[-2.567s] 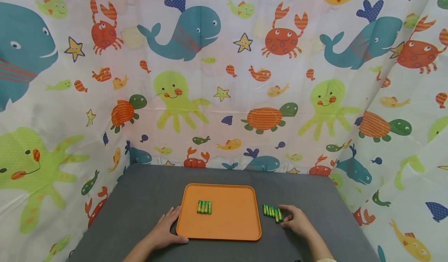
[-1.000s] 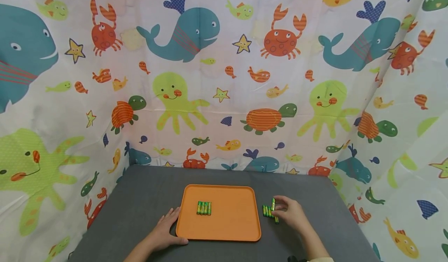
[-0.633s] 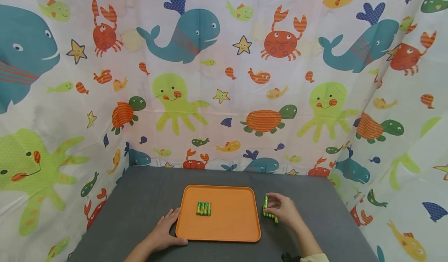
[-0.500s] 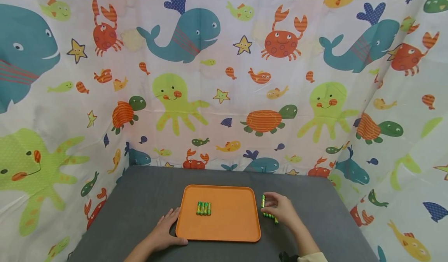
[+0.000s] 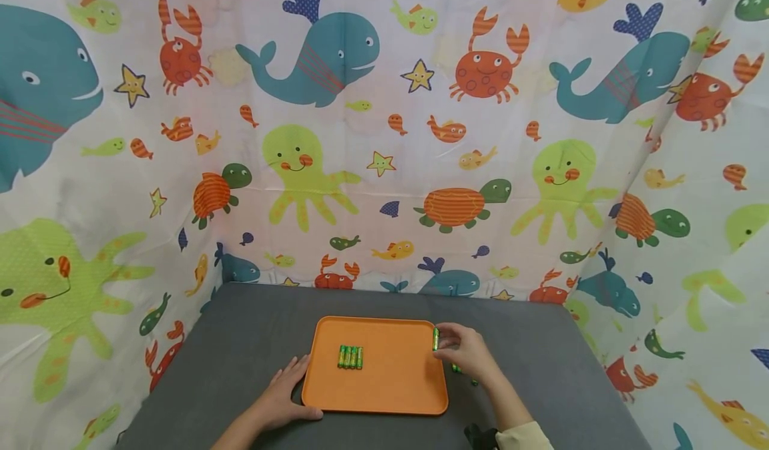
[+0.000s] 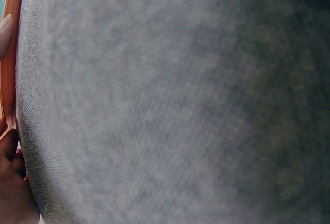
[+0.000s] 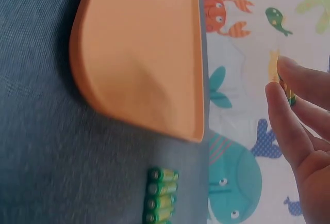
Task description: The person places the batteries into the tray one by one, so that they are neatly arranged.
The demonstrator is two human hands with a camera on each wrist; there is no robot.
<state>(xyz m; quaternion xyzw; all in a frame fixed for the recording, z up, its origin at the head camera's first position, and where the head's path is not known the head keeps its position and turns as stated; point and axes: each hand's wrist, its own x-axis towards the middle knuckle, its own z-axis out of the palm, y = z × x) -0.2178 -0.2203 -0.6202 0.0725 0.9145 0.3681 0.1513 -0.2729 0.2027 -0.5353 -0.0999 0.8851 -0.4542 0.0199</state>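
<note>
My right hand (image 5: 465, 350) pinches a green AA-type battery (image 5: 435, 339) between thumb and fingertips, over the right rim of the orange tray (image 5: 396, 376). In the right wrist view the fingers mostly cover this battery (image 7: 291, 97). A row of several green batteries (image 5: 350, 357) lies side by side on the left part of the tray. My left hand (image 5: 279, 396) rests at the tray's left side, fingers spread along the rim and thumb at the near corner. Beside the tray's right edge, more batteries (image 7: 162, 189) lie in a row, mostly hidden behind the right hand in the head view.
The tray stands on a dark grey table (image 5: 258, 330). A white curtain (image 5: 372, 223) printed with sea animals hangs behind and on both sides. A pale sleeve (image 5: 525, 436) and a black strap-like item (image 5: 479, 436) show at the right wrist.
My right hand has picked a battery from the group at right, lifted it, and carried it left to the tray's right rim. My left hand and the tray have stayed put.
</note>
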